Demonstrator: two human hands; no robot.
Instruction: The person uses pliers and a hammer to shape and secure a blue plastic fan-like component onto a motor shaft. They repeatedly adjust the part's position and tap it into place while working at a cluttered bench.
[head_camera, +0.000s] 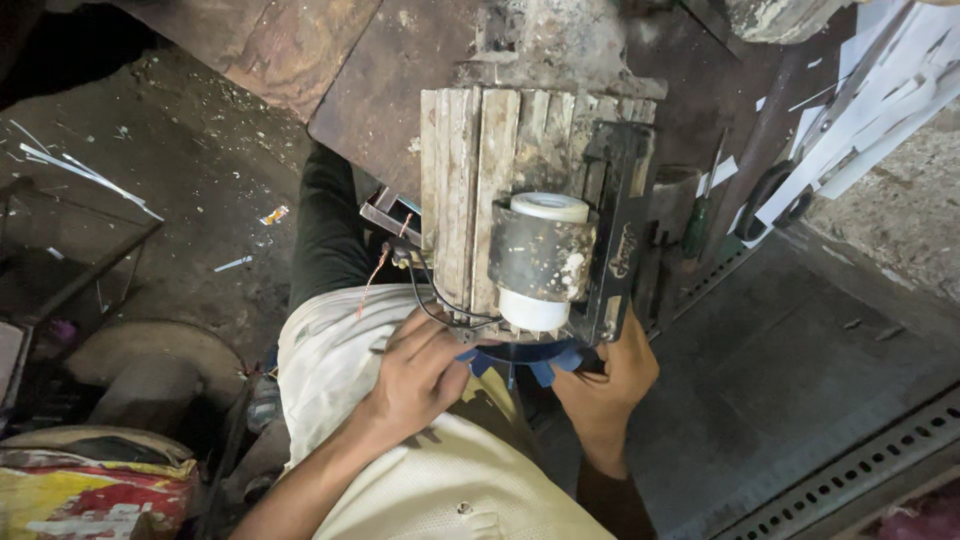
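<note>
Head view, single entry.

Item 1: electric motor (520, 190), finned casing, grimy and rust-stained, lying on a dark metal counter (380, 90) with its fan end overhanging toward the person's lap. A grey-and-white cylindrical capacitor (542, 262) sits on its side; loose black and copper wires (425, 295) trail from a terminal box.

Item 2: blue plastic fan (530, 360) at the motor's near end, partly hidden by both hands.

Left hand (415, 375): fingers curled against the fan's edge, closed on it. Right hand (610, 375): wrapped round the black end bracket (620, 240) and fan rim, gripping.

Handling, judged: motor heavy and rigid, best held by casing or bracket; fan blades light, likely brittle; wires fragile.

Nearby: green-handled screwdriver (697, 225), white paper strips (870, 100), littered floor (190, 170).
</note>
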